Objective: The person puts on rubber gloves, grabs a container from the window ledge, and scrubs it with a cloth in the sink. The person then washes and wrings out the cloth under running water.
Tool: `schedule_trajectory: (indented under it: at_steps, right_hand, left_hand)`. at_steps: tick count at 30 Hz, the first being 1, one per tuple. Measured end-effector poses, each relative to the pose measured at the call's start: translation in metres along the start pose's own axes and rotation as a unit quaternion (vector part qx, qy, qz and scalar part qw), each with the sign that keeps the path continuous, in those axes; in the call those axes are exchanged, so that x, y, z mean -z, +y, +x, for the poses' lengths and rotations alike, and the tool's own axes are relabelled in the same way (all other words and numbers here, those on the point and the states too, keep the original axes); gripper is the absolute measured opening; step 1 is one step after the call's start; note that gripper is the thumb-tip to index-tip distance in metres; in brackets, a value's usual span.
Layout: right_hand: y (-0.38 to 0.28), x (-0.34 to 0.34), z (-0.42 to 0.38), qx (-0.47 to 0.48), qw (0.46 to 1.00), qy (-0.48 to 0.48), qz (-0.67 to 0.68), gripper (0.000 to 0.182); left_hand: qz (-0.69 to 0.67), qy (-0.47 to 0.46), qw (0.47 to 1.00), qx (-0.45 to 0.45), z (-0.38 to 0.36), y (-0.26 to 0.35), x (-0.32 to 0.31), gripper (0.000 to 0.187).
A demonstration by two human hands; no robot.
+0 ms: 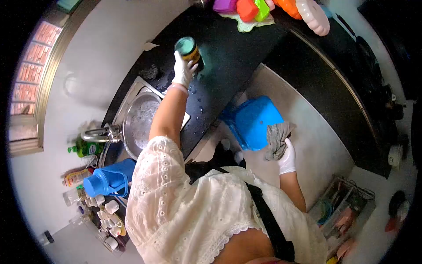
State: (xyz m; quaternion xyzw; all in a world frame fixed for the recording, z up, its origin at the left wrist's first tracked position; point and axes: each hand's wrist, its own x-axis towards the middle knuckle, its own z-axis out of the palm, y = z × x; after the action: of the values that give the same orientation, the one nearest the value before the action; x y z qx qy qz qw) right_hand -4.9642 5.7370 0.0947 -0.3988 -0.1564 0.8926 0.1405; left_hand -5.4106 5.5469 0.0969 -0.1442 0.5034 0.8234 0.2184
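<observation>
My left hand [182, 71], in a white glove, reaches over the dark countertop [220, 57]. Its fingers curve around the near side of a jar [189, 50] with a teal-green top and a yellowish band. My right hand [288, 159], also gloved in white, grips a crumpled grey cloth [278, 138]. The cloth hangs in front of a blue plastic stool [257, 119] on the floor. Water drops dot the counter just below the jar.
A steel sink [140, 116] with a faucet [103, 133] lies at the left, near a blue jug [110, 178] and a green bottle [83, 148]. Colourful containers [247, 9] stand on the far counter. A rack [343, 204] is at lower right.
</observation>
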Motion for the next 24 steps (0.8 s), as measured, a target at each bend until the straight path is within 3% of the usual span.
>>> schedule_trajectory:
  at_steps: [4,7,10,13,17,19,21,22,24]
  right_hand:
    - [0.006,-0.004,0.009,0.003,1.0,-0.014,0.001,0.038]
    - [0.006,-0.027,0.007,0.027,0.997,0.074,-0.017,0.038]
    - [0.005,-0.015,0.019,0.044,0.998,0.04,0.002,0.04]
    - [-0.011,-0.013,0.028,0.07,0.997,0.016,0.016,0.041]
    - [-0.044,-0.006,0.034,0.086,0.996,0.006,0.039,0.039]
    - [-0.06,0.004,0.039,0.1,0.994,-0.008,0.049,0.038]
    - [-0.078,0.002,0.034,0.095,0.994,-0.012,0.047,0.037]
    - [-0.085,0.003,0.035,0.099,0.994,-0.004,0.049,0.037]
    - [-0.1,0.008,0.037,0.107,0.993,0.039,0.041,0.038]
  left_hand:
    - [0.057,-0.13,0.989,0.04,0.034,-0.008,-0.061,0.088]
    - [0.11,-0.244,0.963,0.014,0.037,-0.032,-0.092,0.072]
    - [0.134,-0.352,0.925,0.051,0.002,-0.06,-0.101,0.065]
    - [0.204,-0.348,0.91,0.093,-0.057,-0.102,-0.082,0.058]
    - [0.186,-0.23,0.943,0.151,-0.099,-0.157,-0.043,0.044]
    - [0.238,-0.134,0.962,0.02,-0.116,-0.159,-0.028,0.036]
    - [0.325,-0.037,0.915,-0.234,-0.094,-0.172,0.005,0.034]
    - [0.434,0.012,0.851,-0.296,-0.11,-0.15,0.004,0.036]
    - [0.649,0.089,0.63,-0.417,-0.135,-0.118,0.009,0.043]
